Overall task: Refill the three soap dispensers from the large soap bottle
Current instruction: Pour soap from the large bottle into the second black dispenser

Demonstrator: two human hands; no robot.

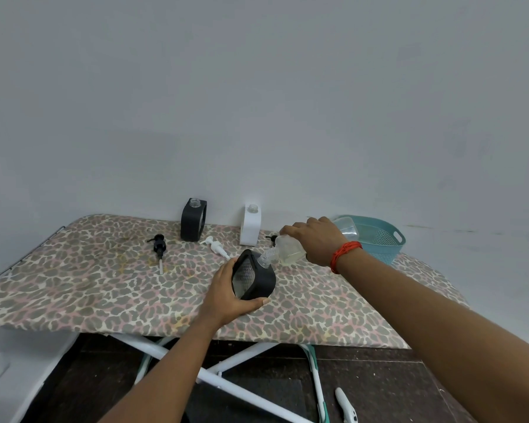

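Far out at nine o'clock on the leopard-print board [74,285], a black pump [159,244] lies on its side, off its bottle so the neck is free for pouring. At eleven o'clock the black dispenser [193,219] stands upright against the wall, its clear mouth uncapped. Just to its right a white pump [213,244] lies flat, likewise set aside.

At the dial's centre the left hand [229,296] grips a second dark dispenser [252,276], thumb and fingers curled round its lower body. It is tipped toward three o'clock with its base near the board, which I judge is meant to bring its mouth up to the pouring neck and keep it steady. Behind it, at twelve o'clock, the white dispenser [250,224] stands open by the wall, out of the way. Something small and dark beside its foot may be the third pump, but it is mostly hidden.

From two o'clock the large soap bottle [290,248] leans down, its threaded neck at the held dispenser's mouth, with pale liquid pooled in its lower side. The right hand [316,239], a red thread [345,254] at its wrist, wraps over the bottle from above with fingers curled round it. That grip suits controlling the tilt. I take this as the first refill under way, though no stream can be made out. At three o'clock a teal basket [379,236] sits behind the wrist.
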